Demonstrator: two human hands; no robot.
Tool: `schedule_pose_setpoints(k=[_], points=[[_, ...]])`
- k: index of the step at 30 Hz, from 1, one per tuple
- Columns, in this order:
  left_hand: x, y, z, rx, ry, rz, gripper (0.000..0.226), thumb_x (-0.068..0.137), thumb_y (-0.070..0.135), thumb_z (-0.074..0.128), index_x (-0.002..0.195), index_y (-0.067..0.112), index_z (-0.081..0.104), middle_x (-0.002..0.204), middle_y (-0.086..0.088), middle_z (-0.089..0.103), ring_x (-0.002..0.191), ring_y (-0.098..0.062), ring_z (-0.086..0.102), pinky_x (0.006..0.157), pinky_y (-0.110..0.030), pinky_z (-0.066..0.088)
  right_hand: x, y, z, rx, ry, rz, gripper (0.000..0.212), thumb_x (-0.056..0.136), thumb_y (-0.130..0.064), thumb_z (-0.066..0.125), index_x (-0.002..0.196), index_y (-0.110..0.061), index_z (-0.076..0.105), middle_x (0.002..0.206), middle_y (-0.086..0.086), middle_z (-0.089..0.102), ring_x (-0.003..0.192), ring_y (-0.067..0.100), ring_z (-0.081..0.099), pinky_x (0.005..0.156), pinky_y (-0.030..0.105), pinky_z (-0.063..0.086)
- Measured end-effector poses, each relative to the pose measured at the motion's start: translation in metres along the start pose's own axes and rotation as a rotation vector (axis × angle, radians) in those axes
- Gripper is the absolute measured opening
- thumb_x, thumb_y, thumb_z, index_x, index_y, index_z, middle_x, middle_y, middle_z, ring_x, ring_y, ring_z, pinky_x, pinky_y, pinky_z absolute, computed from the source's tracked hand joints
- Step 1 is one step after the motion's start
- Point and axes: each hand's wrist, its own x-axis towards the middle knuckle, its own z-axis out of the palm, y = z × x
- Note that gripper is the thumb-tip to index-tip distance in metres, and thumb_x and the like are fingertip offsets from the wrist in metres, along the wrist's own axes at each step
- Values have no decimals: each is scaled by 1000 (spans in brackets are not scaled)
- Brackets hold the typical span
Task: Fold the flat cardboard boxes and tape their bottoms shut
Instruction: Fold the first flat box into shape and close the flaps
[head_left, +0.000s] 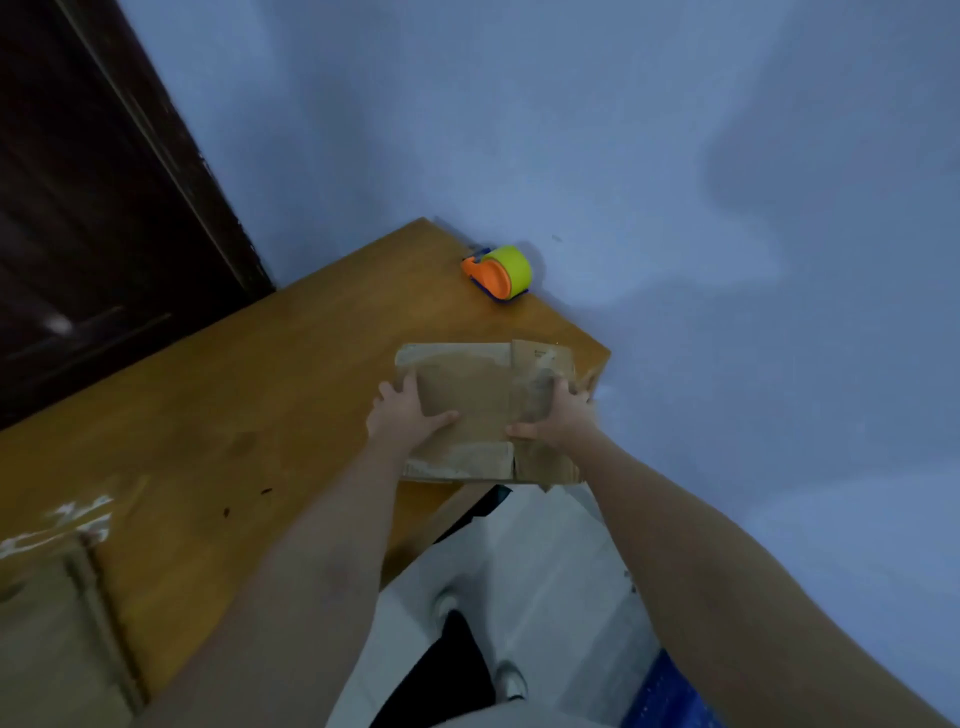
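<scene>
At the near right corner of the brown wooden tabletop (218, 415) lies a flat, worn brown cardboard box (483, 400), overhanging the edge. The left hand (402, 413) and right hand (558, 418) each grip a side, thumbs on top. Beyond stands an orange tape dispenser with a yellow-green roll (500, 273), against a pale blue wall (675, 156); a dark wooden door (93, 208) stands left.

Blue wall (675, 130) – dark door (78, 208) (left) – behind wooden table (234, 405); pale floor (545, 561).

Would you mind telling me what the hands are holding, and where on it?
Both grip the cardboard box: left hand on its left side, right hand on its right.
</scene>
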Motion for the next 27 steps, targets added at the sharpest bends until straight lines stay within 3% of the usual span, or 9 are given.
schedule_pose_setpoints(k=[15, 27], points=[[107, 1, -51, -86, 58, -113, 104, 69, 78, 55, 149, 25, 13, 140, -16, 27, 122, -37, 42, 94, -45, 45, 121, -82, -34, -124, -49, -122, 118, 63, -70, 71, 149, -19, 8, 148, 19, 21, 136, 39, 21, 108, 51, 30], [80, -37, -51, -165, 132, -425, 98, 73, 73, 57, 146, 21, 19, 137, -18, 31, 118, -38, 44, 84, -43, 49, 143, -137, -23, -300, -157, -409, 112, 60, -70, 73, 143, -17, 20, 142, 18, 25, 131, 37, 26, 103, 47, 34]])
